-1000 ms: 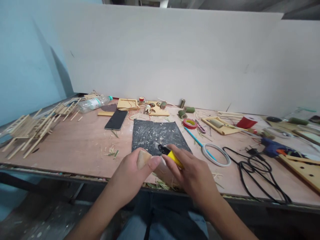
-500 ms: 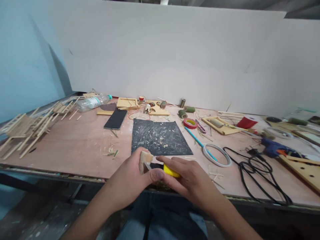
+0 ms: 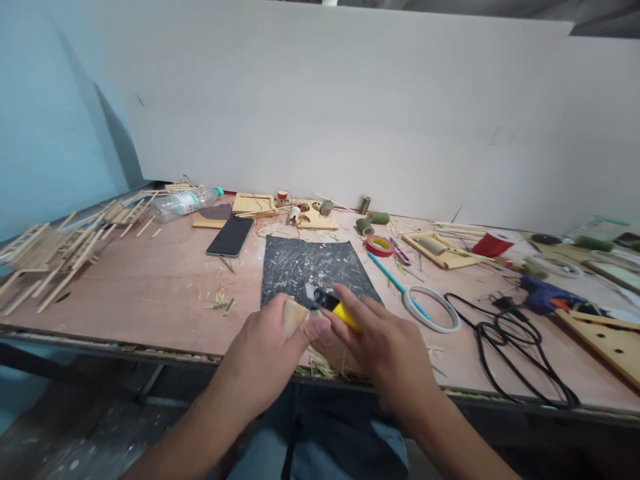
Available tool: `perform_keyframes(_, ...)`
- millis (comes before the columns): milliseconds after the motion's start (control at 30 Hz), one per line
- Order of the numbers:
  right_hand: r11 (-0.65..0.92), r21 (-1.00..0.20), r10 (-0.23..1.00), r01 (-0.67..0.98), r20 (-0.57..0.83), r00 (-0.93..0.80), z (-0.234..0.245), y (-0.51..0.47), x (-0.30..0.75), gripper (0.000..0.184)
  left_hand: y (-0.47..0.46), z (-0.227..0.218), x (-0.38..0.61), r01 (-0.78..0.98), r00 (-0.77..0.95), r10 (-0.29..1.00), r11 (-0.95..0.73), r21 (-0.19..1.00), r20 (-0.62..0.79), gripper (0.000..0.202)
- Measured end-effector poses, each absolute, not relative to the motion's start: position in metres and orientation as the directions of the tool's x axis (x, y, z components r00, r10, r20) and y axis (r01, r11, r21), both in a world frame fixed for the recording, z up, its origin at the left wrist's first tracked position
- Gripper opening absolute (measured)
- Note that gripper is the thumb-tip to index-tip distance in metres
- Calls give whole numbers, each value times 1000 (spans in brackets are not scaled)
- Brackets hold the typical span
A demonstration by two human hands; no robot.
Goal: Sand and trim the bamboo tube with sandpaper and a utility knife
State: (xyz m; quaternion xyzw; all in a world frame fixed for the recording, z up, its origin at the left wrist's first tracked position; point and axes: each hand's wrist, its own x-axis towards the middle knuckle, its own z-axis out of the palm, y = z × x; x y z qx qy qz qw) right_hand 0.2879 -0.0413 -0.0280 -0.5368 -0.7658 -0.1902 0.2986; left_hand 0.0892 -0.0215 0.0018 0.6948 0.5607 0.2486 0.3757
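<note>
My left hand [image 3: 280, 343] is closed around a small pale wooden block [image 3: 294, 316], its upper face showing between thumb and fingers. In my right hand [image 3: 383, 337] is a yellow-and-black utility knife [image 3: 346, 316], its front end pointing left toward the block. The blade is blurred, so I cannot tell whether it touches the wood. Both hands hover over the table's front edge. Just beyond them lies a dark sheet [image 3: 315, 263] strewn with pale shavings.
A black phone [image 3: 231, 236] and a plastic bottle [image 3: 186, 203] lie left of the sheet. Stick structures [image 3: 55, 257] stand at far left. To the right are red tape [image 3: 379, 246], a white tape ring [image 3: 453, 320], a black cable [image 3: 505, 353] and a blue glue gun [image 3: 537, 295].
My right hand has lifted the utility knife up and forward, off the block's near side. The left hand still grips the block, now turned slightly.
</note>
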Motion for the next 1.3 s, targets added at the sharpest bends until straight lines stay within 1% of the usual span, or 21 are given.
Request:
perform_keyframes(67, 326, -77, 728, 942, 656, -198, -28, -39, 287, 49, -20, 2, 86, 509, 273, 958, -61, 859, -93, 49)
perform_keyframes(167, 405, -143, 751, 903, 616, -239, -28, -40, 288, 48, -16, 2, 78, 402, 379, 914, -21, 916, -145, 47)
perform_keyframes(267, 480, -243, 792, 843, 533, -297, -23, -43, 289, 46, -13, 2, 72, 377, 450, 880, -34, 926, -151, 47)
perform_keyframes(367, 540, -364, 827, 759, 398, -397, -16, -45, 290, 44, -13, 2, 70, 391, 460, 878, -64, 918, -134, 48)
perform_keyframes(433, 556, -403, 827, 727, 353, -437, -14, -45, 290, 43, -14, 2, 70, 417, 457, 881, -87, 905, -126, 50)
perform_keyframes(467, 561, -399, 824, 725, 357, -441, -14, -45, 290, 44, -15, 2, 70, 430, 456, 881, -91, 898, -129, 51)
perform_keyframes(533, 572, -339, 804, 747, 411, -429, -17, -44, 290, 48, -16, 2, 72, 456, 437, 889, -87, 886, -138, 53)
perform_keyframes(633, 579, -165, 732, 799, 537, -420, -23, -44, 290, 52, -18, 1, 74, 517, 390, 912, -101, 850, -129, 53)
perform_keyframes(700, 566, -67, 689, 822, 586, -427, -26, -45, 290, 53, -18, 1, 77, 559, 370, 921, -116, 821, -123, 51)
perform_keyframes(800, 547, -6, 667, 837, 607, -432, -26, -47, 290, 52, -18, 2, 81, 608, 337, 933, -116, 785, -124, 49)
perform_keyframes(900, 491, -13, 693, 871, 612, -381, -26, -46, 287, 54, -20, 4, 87, 634, 280, 955, -104, 766, -102, 46)
perform_keyframes(1033, 259, -83, 797, 962, 582, -164, -28, -39, 286, 51, -22, 4, 88, 600, 262, 963, -117, 791, -56, 50)
perform_keyframes(1100, 211, -122, 816, 970, 568, -106, -30, -36, 287, 46, -22, 2, 86, 558, 273, 960, -104, 823, -64, 50)
perform_keyframes(1200, 285, -167, 814, 944, 562, -146, -30, -37, 288, 42, -20, 0, 81, 486, 311, 943, -50, 873, -119, 54)
perform_keyframes(1300, 399, -206, 801, 893, 552, -231, -26, -42, 288, 43, -18, 0, 77, 449, 362, 920, -31, 893, -151, 57)
